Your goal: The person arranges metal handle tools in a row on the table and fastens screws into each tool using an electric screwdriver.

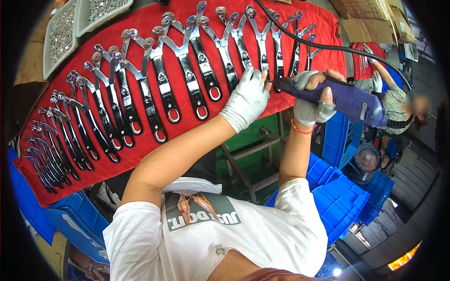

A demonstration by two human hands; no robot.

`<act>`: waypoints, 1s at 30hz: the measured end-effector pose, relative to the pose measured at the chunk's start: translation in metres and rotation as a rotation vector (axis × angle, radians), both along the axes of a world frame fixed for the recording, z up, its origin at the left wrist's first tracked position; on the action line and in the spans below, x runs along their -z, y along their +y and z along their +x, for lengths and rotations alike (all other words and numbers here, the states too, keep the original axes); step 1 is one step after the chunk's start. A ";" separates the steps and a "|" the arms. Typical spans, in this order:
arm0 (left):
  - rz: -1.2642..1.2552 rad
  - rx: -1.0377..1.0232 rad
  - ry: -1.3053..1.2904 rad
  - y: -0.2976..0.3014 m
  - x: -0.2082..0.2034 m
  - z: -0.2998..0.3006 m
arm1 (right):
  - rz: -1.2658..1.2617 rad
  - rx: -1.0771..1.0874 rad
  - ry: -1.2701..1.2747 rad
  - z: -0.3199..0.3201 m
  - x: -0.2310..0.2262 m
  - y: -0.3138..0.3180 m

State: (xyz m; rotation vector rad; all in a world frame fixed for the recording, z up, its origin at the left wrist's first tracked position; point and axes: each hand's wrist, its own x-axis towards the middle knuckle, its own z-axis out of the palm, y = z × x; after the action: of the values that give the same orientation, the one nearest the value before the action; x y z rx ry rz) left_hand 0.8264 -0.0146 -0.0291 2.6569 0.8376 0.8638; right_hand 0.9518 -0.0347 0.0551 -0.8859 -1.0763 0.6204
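A long row of shiny chrome and black metal tools [164, 89] lies side by side on a red cloth [140, 154] over the bench. My left hand [246, 100], in a white glove, presses flat on the cloth at the lower end of one tool near the middle right. My right hand [311, 100], also gloved, grips a blue electric screwdriver [349, 100]. Its tip points left and touches the tool beside my left fingers. A black cable [300, 40] runs from the driver across the row of tools.
Two grey trays of small screws [63, 33] stand at the far left corner. Blue plastic crates [342, 201] are stacked below on the right, with a small fan [368, 159]. A person in white gloves [398, 100] works at the right. Cardboard boxes [370, 18] sit beyond.
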 end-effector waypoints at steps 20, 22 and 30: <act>-0.004 0.009 0.078 0.001 -0.003 0.002 | -0.041 -0.018 -0.050 0.006 0.001 0.000; -0.003 0.012 0.089 0.000 -0.003 0.001 | -0.036 -0.029 -0.030 0.005 0.004 0.001; -0.082 -0.022 0.122 -0.008 -0.012 -0.023 | 0.071 -0.049 0.076 -0.001 -0.004 0.015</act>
State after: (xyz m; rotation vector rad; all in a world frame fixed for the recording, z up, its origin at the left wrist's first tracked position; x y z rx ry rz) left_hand 0.8031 -0.0226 -0.0173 2.6550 0.9120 0.6628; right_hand 0.9510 -0.0200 0.0593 -0.7704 -1.0484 0.6475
